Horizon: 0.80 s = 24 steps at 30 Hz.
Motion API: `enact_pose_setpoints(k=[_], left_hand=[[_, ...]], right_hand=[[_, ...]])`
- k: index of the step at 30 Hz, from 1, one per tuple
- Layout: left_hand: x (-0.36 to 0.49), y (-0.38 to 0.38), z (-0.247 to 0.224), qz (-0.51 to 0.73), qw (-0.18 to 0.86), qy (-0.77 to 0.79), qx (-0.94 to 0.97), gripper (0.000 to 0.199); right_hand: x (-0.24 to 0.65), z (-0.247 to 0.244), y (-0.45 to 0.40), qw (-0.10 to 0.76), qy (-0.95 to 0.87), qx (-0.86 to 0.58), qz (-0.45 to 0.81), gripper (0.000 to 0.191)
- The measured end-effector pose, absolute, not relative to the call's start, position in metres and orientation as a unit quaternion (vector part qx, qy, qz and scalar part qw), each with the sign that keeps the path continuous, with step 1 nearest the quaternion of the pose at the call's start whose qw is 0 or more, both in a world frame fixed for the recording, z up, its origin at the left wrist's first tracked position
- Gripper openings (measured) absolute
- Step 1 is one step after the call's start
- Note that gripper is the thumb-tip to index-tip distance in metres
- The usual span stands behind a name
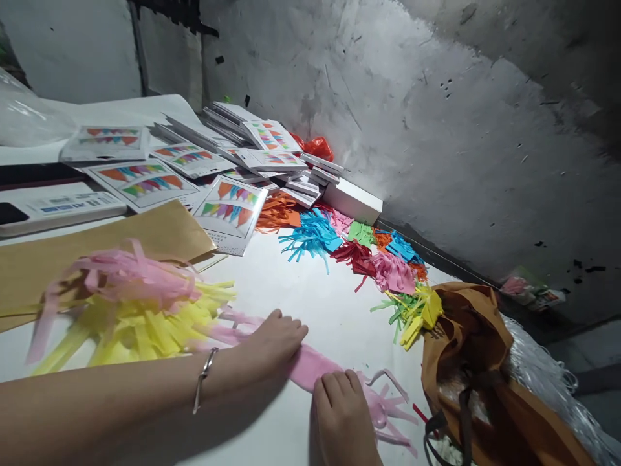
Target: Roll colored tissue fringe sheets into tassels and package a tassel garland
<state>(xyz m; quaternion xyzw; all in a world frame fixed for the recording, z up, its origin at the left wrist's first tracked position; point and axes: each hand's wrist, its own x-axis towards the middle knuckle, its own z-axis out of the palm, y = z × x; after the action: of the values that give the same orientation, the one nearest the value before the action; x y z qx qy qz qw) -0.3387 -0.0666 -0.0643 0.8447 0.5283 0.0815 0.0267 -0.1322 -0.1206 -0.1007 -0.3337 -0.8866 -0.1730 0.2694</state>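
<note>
A pink tissue-paper tassel [312, 367] with fringed ends is stretched between my two hands above the white table [310, 285]. My left hand [276, 340], below a silver bracelet, has its fingers closed on the tassel's left part. Lower and to the right, my right hand [343, 411] grips the other part, its fingertips partly hidden. Loose fringe strips stick out beyond both hands. Left of my left hand, a heap of pink tassels [140, 278] rests on yellow tassels [150, 330].
Printed bunting cards [233, 210] lie in stacks toward the back left. Along the wall runs a row of coloured tassels, with blue ones [315, 230] among them. A brown bag [466, 323] stands at the right, beside clear plastic [538, 362]. Brown paper envelopes [160, 233] lie at left.
</note>
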Motion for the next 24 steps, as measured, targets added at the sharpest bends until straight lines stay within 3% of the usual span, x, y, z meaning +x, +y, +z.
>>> enact_pose_setpoints(k=[5, 9, 17, 20, 24], left_hand=[[-0.347, -0.077, -0.052, 0.178, -0.030, 0.423, 0.888, 0.017], [-0.340, -0.088, -0.073, 0.144, -0.056, 0.294, 0.943, 0.008], [-0.346, -0.090, -0.079, 0.156, -0.034, 0.307, 0.938, 0.020], [-0.348, -0.086, -0.076, 0.134, 0.003, 0.361, 0.923, 0.020], [-0.345, -0.080, -0.077, 0.106, 0.009, 0.434, 0.895, 0.019]], right_hand=[[-0.129, -0.099, -0.120, 0.301, -0.873, -0.361, -0.130, 0.023], [-0.130, -0.091, -0.126, 0.292, -0.879, -0.369, -0.070, 0.013], [-0.119, -0.093, -0.127, 0.248, -0.885, -0.389, -0.060, 0.021], [-0.118, -0.094, -0.125, 0.238, -0.864, -0.443, -0.032, 0.022], [-0.124, -0.102, -0.120, 0.207, -0.819, -0.528, -0.085, 0.024]])
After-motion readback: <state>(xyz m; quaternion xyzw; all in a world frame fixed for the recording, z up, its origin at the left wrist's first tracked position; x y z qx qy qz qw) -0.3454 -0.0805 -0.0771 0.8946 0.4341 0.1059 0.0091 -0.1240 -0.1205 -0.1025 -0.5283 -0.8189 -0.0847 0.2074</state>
